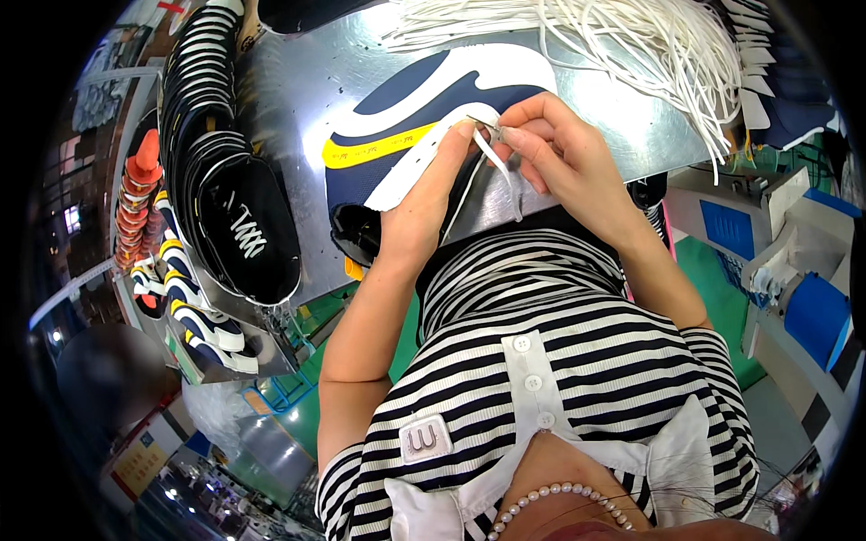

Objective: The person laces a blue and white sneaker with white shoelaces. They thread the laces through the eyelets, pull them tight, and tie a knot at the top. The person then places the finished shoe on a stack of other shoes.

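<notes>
A navy, white and yellow shoe upper (388, 149) lies partly on the metal table and partly in my grip. My left hand (422, 200) is closed on its white eyelet strip, with the thumb pressed near the strip's top end. My right hand (564, 149) pinches at a white shoelace (508, 173) close to that same end, thumb and index finger together. One length of the lace hangs down between my hands over the table edge. The lace's tip and the hole it meets are too small to make out. A black lining shows under my left wrist.
Loose white laces (622, 41) spread across the table's (289, 68) far right. A long stack of black shoe uppers (257, 225) runs down the left side. Beyond it stand finished-looking navy and white pieces (203, 316). A grey and blue machine (767, 261) is at the right.
</notes>
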`<action>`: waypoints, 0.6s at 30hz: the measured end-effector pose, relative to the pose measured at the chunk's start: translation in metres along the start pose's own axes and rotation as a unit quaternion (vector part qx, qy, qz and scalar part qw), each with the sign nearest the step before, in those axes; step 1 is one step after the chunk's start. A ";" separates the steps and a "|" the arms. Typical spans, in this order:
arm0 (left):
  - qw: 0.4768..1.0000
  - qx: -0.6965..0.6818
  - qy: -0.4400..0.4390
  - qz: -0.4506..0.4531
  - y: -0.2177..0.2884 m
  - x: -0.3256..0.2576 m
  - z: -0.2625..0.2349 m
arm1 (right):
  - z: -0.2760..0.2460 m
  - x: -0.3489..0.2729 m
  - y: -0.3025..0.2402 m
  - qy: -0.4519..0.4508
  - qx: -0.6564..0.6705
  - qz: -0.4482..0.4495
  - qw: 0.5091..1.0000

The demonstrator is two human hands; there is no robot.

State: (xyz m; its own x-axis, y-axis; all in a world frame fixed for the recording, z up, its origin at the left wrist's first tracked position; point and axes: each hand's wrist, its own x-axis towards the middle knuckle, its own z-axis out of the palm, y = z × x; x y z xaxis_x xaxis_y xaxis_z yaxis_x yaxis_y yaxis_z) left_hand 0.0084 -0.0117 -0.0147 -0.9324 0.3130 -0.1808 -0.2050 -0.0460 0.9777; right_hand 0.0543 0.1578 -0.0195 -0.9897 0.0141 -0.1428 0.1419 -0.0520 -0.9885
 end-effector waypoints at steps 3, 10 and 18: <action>0.998 0.061 0.012 -0.004 -0.002 0.002 -0.003 | 0.000 0.003 -0.001 0.006 0.004 0.004 1.000; 0.978 0.208 -0.014 -0.005 -0.010 0.002 0.004 | 0.009 0.020 -0.023 -0.070 -0.342 0.068 0.935; 0.993 0.097 -0.005 -0.071 -0.007 0.012 -0.055 | -0.025 -0.008 -0.009 0.095 -0.312 -0.124 0.937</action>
State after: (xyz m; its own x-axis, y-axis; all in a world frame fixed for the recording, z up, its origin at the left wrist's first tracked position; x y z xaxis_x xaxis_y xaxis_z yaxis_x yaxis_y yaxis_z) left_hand -0.0177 -0.0599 -0.0293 -0.8949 0.3126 -0.3184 -0.2723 0.1829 0.9447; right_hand 0.0611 0.1828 -0.0109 -0.9807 0.1292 0.1467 -0.0475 0.5703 -0.8201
